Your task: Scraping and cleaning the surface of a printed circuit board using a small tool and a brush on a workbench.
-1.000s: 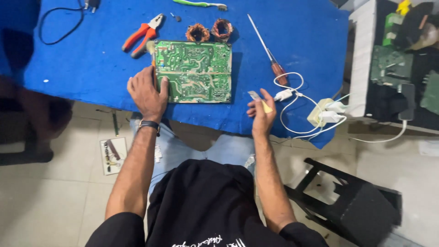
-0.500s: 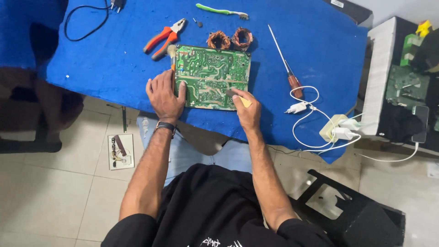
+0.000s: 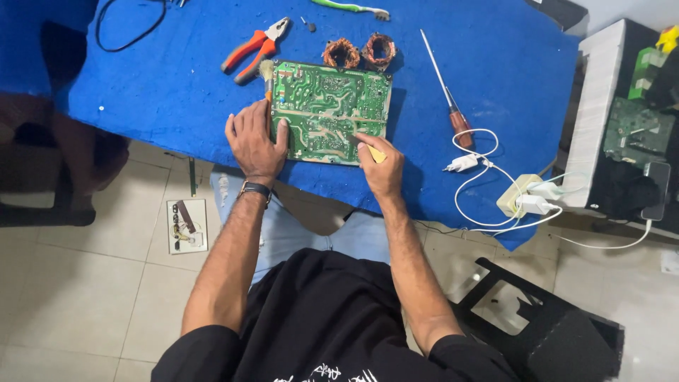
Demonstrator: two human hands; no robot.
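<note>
Blue table (image 3: 177, 92) bears work, tools pushed to far edge, out of way. Green circuit board (image 3: 329, 112) lies flat near front edge, solder side up, pale traces showing. Left hand (image 3: 253, 138) open, palm pressed on board's left edge, seemingly to steady it. Right hand (image 3: 382, 164) pinches small yellowish piece (image 3: 376, 152) at board's lower right corner. Red pliers (image 3: 253, 48), two copper coils (image 3: 359, 51), screwdriver (image 3: 445, 92) lie beyond.
</note>
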